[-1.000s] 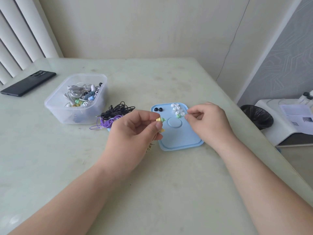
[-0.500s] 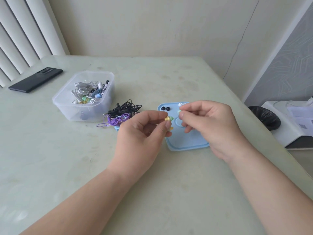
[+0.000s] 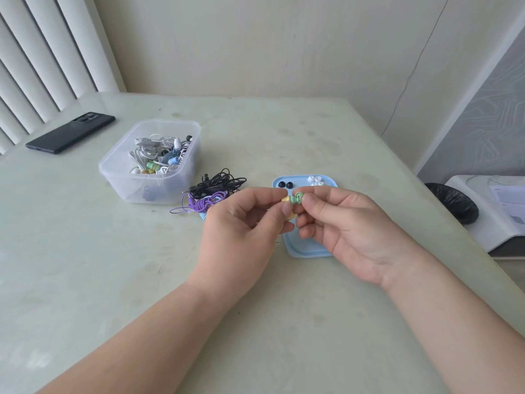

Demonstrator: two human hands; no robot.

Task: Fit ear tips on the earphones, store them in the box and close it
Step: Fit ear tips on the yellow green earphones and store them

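My left hand pinches a yellow-green earbud between thumb and forefinger. My right hand pinches a green ear tip and holds it against the earbud's nozzle. Both hands hover over the blue lid lying on the table. Two black ear tips and a few white ear tips rest on the lid's far end. The clear plastic box with several coiled earphones stands to the left. Black earphones and purple earphones lie beside it.
A black phone lies at the table's far left. Off the table's right edge are a black bin and a white appliance with paper on it. Walls close the far side.
My right hand picked a green ear tip off the lid and brought it left to the earbud in my left hand. The camera shifted slightly.
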